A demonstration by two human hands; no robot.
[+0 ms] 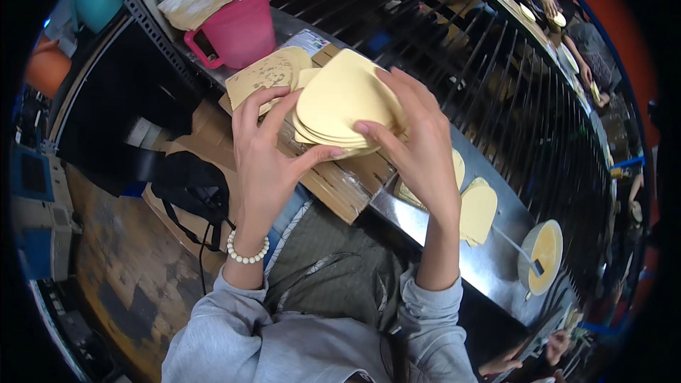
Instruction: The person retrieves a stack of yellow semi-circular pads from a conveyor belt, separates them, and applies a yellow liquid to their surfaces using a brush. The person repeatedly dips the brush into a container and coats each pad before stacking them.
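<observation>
Left hand (266,145): clamped on the stack's left and near edges. Cream sheet stack (344,99): between both hands; probably light, flexible, apt to slide; best held by opposite edges. Right hand (418,138): clamped on its right edge, thumb uppermost.

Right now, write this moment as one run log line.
held: pale-yellow rounded flat pieces, stacked; left fingers: left side; right fingers: right side; beneath: brown cardboard

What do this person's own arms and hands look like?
Light grey sleeves end in bunched cuffs on the forearms. A bracelet of round pale beads circles the left wrist; the right is bare. The left hand and right hand are gloveless.
</observation>
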